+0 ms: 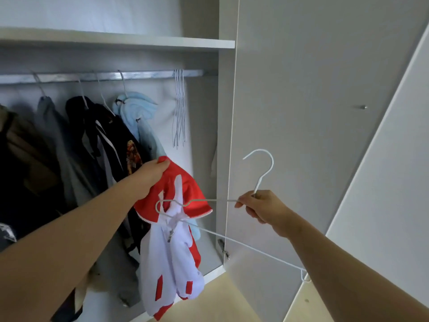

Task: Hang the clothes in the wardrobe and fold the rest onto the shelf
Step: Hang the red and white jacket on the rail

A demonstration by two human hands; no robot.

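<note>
My left hand (152,174) grips the red hood of a small red and white zip jacket (173,249), which hangs down in front of the open wardrobe. My right hand (261,205) pinches a white wire hanger (260,176) at the base of its hook. The hanger's left end pokes into the jacket's neck opening, and its right end reaches past my right forearm. The hook points up.
Above, a metal rail (144,75) carries several hung garments: dark jackets (99,145), a grey one, a light blue one (137,112). Several empty white hangers (179,108) hang at the rail's right end. A white shelf (162,41) runs above. The wardrobe door (313,112) stands open on the right.
</note>
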